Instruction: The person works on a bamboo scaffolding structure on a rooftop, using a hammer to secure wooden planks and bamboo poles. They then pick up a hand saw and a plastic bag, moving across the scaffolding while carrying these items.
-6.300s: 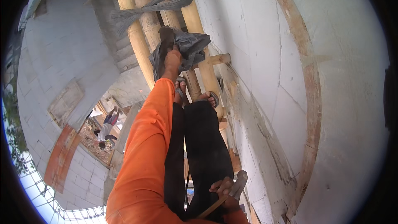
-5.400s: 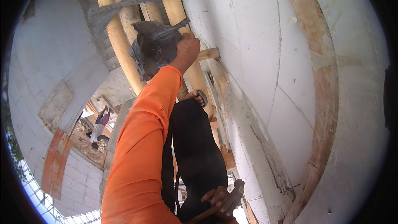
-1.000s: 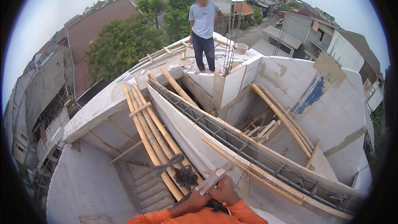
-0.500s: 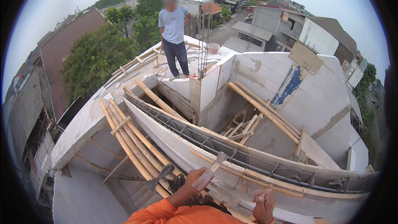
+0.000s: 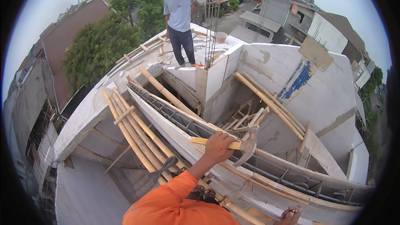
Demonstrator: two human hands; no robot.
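My left hand [image 5: 219, 146] is wrapped around the wooden handle of a claw hammer [image 5: 248, 145]. The hammer lies roughly level above the formwork trough, its metal head to the right of my fist. Below it, a long rebar cage [image 5: 287, 181] runs inside the trough between boards. Low at the right, my right hand [image 5: 290, 215] is closed, its fingertips pinched around something small and pale that I cannot make out. It is over the near face of the formwork, beside a light board [image 5: 264, 206].
Several bamboo poles [image 5: 135, 131] slope at the left. More bamboo [image 5: 273, 107] crosses the open space beyond the trough, with a wooden ladder-like frame [image 5: 250, 118] below. A person [image 5: 180, 21] stands on the far slab by upright rebar [image 5: 211, 29]. A white block wall [image 5: 266, 66] rises right.
My left hand has swung up and right with the hammer, now over the trough. My right hand has dropped lower and farther right. The view has shifted slightly.
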